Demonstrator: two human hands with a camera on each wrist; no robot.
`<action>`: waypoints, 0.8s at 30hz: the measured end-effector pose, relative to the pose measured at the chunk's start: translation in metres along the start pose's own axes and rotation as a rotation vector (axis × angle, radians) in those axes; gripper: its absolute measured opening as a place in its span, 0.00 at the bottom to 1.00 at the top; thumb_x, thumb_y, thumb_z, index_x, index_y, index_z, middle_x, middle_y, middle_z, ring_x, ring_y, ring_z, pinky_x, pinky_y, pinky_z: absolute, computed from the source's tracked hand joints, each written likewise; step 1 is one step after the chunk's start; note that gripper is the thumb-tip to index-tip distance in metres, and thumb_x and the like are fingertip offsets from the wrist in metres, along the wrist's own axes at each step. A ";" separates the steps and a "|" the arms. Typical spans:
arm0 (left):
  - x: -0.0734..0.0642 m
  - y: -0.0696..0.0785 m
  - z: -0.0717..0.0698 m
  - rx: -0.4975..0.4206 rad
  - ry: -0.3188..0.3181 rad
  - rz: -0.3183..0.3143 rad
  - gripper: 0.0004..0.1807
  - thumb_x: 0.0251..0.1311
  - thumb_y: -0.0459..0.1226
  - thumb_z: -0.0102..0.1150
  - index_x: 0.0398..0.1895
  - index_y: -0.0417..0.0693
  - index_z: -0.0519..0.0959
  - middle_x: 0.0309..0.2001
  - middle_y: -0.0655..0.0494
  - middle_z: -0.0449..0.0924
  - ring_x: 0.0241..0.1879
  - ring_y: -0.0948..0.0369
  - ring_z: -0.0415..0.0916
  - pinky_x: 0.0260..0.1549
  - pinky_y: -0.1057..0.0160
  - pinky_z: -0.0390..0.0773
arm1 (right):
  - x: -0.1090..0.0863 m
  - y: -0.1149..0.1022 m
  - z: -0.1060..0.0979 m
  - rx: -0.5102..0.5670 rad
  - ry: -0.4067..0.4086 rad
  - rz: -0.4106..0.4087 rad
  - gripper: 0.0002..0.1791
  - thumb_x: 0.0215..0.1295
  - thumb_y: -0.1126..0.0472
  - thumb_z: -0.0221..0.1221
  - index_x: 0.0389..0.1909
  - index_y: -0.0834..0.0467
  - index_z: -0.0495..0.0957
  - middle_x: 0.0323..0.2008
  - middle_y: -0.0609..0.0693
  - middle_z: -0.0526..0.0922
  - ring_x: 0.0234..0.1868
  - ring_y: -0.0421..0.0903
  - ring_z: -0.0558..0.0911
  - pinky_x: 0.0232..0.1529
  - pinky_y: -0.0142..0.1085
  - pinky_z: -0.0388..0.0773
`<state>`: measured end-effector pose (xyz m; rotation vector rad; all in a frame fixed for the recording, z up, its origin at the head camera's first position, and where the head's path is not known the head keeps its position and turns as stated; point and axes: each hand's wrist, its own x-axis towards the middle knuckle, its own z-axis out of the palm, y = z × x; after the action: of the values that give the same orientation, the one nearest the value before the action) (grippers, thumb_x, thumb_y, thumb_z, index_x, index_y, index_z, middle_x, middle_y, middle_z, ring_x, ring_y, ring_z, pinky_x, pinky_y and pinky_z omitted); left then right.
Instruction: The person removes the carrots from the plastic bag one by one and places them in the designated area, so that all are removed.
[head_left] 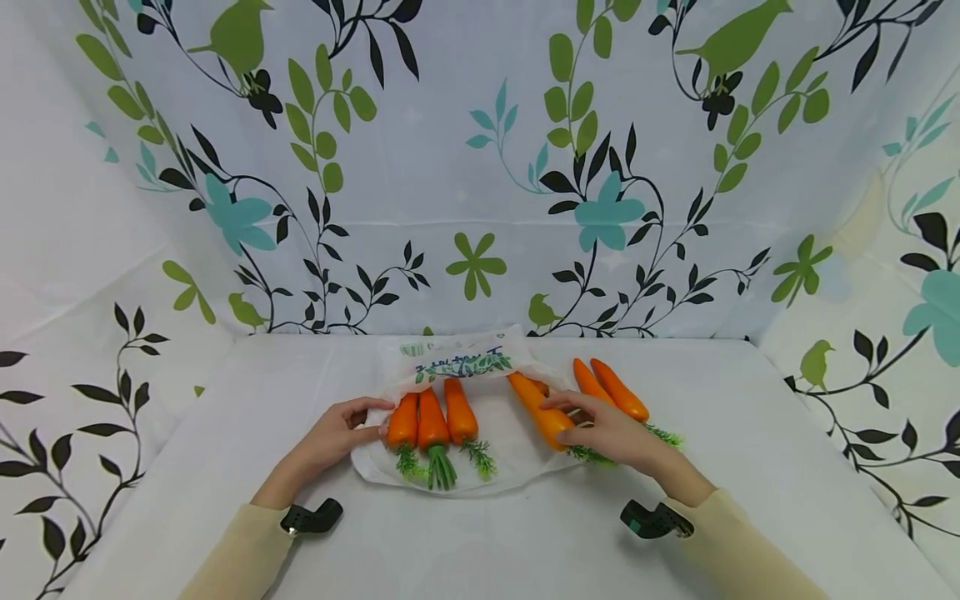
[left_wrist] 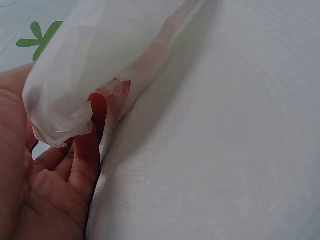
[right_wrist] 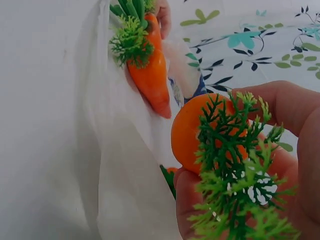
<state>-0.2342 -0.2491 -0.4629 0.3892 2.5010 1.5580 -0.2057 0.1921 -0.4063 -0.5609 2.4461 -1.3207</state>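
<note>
- Held carrot [head_left: 542, 412]: smooth, glossy orange plastic, tapered, with a frilly green plastic top; gripped near its blunt end by the right hand [head_left: 611, 432], fingers and thumb curled round it, at about 4 o'clock of the bag, tip pointing to 11 o'clock.
- Same carrot in the right wrist view [right_wrist: 200, 132]: round orange butt end and feathery sprig pressed between fingertips.
- Plastic bag [head_left: 480, 433]: thin, translucent white film, crinkled, lying flat at tabletop centre, printed green and blue band along its far edge at 12 o'clock.
- Left hand [head_left: 341, 433]: pinching the bag's left edge at 9 o'clock, thumb and fingers closed on the film; wrinkled film bunched over the fingers [left_wrist: 82, 150] in the left wrist view.
- Three carrots [head_left: 432, 421] on the bag: side by side, touching, tips to 12 o'clock, green tops to 6 o'clock.
- Two more carrots [head_left: 609, 388] just beyond the right hand at 2 o'clock, lying parallel on the bare surface.
- Tabletop [head_left: 750, 467]: matte white, smooth.
- Backdrop [head_left: 480, 167]: draped cloth, printed with leaves, flowers and birds.
</note>
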 end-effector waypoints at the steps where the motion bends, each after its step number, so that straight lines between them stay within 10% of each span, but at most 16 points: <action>1: 0.000 0.000 0.000 -0.005 0.000 0.002 0.23 0.60 0.40 0.70 0.58 0.45 0.80 0.59 0.46 0.75 0.47 0.52 0.66 0.45 0.63 0.68 | -0.002 0.001 -0.002 0.006 0.002 0.005 0.23 0.67 0.57 0.63 0.62 0.48 0.76 0.61 0.54 0.74 0.51 0.51 0.77 0.51 0.41 0.75; 24: 0.000 -0.002 -0.001 0.015 0.008 0.006 0.23 0.60 0.40 0.69 0.59 0.46 0.80 0.61 0.47 0.75 0.49 0.52 0.67 0.49 0.60 0.69 | -0.049 0.021 -0.035 -0.021 0.027 0.008 0.22 0.66 0.59 0.62 0.61 0.51 0.75 0.59 0.56 0.74 0.54 0.55 0.74 0.51 0.40 0.75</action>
<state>-0.2346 -0.2505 -0.4642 0.3936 2.5214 1.5463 -0.1823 0.2514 -0.4011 -0.5406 2.4837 -1.3095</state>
